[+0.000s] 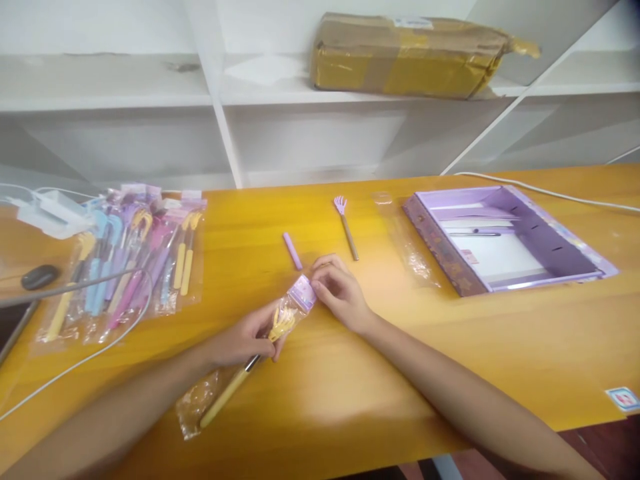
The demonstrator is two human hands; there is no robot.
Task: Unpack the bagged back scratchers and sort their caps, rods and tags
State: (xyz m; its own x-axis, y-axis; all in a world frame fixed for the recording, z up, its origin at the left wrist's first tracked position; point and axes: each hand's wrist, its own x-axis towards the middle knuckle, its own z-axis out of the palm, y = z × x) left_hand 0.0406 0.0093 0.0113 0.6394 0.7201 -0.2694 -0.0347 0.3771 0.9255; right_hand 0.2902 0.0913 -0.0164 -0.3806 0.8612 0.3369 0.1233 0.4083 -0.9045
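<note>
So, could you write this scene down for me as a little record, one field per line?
Left hand: holds a bagged yellow scratcher near its clawed head
Right hand: fingertips at the bag's purple card; firmness of grip unclear
Loose on table: purple-clawed scratcher with metal shaft; short purple tube, apart from it
Left side: bagged scratchers in several colours, a cable across them
Right side: open purple box, pen-like item inside
Shelf: taped cardboard box
</note>
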